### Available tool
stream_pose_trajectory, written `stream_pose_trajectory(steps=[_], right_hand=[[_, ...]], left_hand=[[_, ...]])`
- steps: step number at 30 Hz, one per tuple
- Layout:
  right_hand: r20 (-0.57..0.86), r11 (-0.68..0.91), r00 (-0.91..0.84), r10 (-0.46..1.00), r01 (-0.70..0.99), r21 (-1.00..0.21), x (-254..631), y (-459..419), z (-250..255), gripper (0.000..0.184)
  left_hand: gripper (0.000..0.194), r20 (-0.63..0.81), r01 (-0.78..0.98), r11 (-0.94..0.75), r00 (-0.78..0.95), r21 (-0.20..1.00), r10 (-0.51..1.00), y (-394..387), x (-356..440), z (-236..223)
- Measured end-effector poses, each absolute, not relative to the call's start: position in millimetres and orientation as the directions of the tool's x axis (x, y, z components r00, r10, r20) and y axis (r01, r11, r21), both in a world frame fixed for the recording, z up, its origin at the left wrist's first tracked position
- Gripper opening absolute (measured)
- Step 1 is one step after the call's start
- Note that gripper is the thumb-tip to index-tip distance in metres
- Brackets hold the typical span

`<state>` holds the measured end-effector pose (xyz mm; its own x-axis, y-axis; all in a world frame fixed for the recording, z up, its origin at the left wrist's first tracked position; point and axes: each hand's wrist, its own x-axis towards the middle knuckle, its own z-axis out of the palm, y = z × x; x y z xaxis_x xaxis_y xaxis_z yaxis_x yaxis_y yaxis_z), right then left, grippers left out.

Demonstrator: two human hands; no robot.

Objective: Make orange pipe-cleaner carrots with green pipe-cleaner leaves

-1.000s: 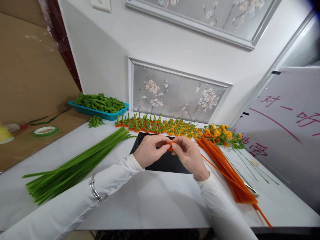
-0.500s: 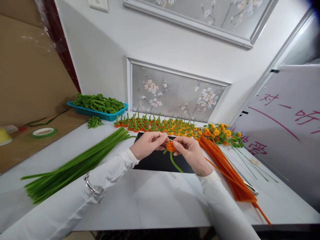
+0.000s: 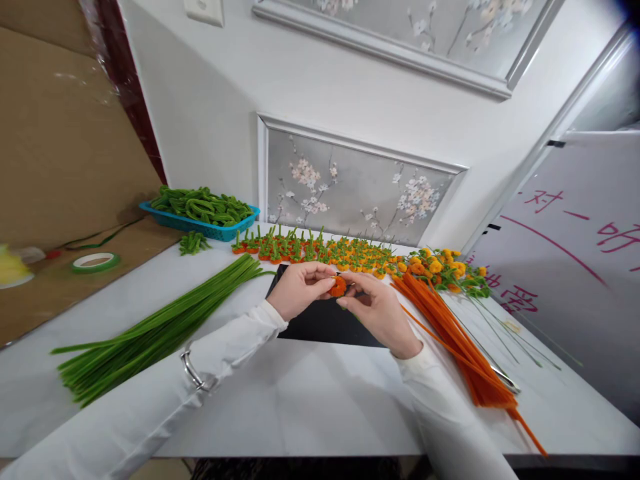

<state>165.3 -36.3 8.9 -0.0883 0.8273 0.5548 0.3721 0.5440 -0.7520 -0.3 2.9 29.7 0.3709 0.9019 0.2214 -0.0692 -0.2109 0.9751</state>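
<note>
Over the black board [image 3: 325, 327], a small orange pipe-cleaner flower [image 3: 339, 287] is pinched between the thumb and fingers of my left hand [image 3: 303, 288], its round face turned towards me. My right hand [image 3: 377, 310] is curled at the flower's right side, index finger against its upper edge and thumb just below. A bit of green shows by the right thumb; the rest of the green stem is hidden behind that hand. Rows of finished-looking orange and yellow flower heads with green stems [image 3: 310, 248] stand just behind the board.
Long green pipe cleaners [image 3: 165, 327] lie left, orange ones [image 3: 455, 347] right, with a metal tool [image 3: 506, 380] beside them. A blue basket [image 3: 225, 232] of green pieces, green tape [image 3: 96, 263], yellow flowers [image 3: 435, 267] and thin wires [image 3: 500, 327] surround the work area.
The orange flower has turned to show its round face. My right fingers have spread and shifted around its side, and the dangling green stem has gone out of sight.
</note>
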Motion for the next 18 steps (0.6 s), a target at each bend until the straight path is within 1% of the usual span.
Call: stream_pose_trajectory(steps=[2, 4, 6, 8, 10, 14, 18], right_hand=[[0.614, 0.589, -0.105, 0.782, 0.449, -0.672, 163, -36, 8, 0.036], [0.643, 0.602, -0.096, 0.760, 0.477, -0.640, 164, -36, 8, 0.035], [0.635, 0.599, -0.081, 0.768, 0.439, -0.670, 167, -35, 8, 0.033], [0.604, 0.592, -0.088, 0.792, 0.351, -0.726, 171, -34, 8, 0.032], [0.575, 0.583, -0.120, 0.809, 0.280, -0.762, 174, -34, 9, 0.033], [0.563, 0.583, -0.157, 0.812, 0.270, -0.766, 173, -36, 10, 0.034], [0.584, 0.605, -0.165, 0.795, 0.302, -0.737, 172, -37, 11, 0.032]], left_hand=[[0.025, 0.212, -0.093, -0.191, 0.374, 0.977, 0.903, 0, 1, 31], [0.027, 0.193, -0.128, -0.153, 0.420, 0.980, 0.887, -2, 0, 32], [0.030, 0.205, -0.139, -0.156, 0.498, 0.978, 0.843, -2, -1, 33], [0.038, 0.258, -0.123, -0.229, 0.553, 0.966, 0.792, 0, -3, 34], [0.043, 0.321, -0.106, -0.318, 0.565, 0.942, 0.760, 1, -4, 33], [0.035, 0.402, -0.116, -0.408, 0.539, 0.906, 0.740, 1, -3, 30], [0.029, 0.420, -0.115, -0.427, 0.522, 0.897, 0.742, 1, -1, 28]])
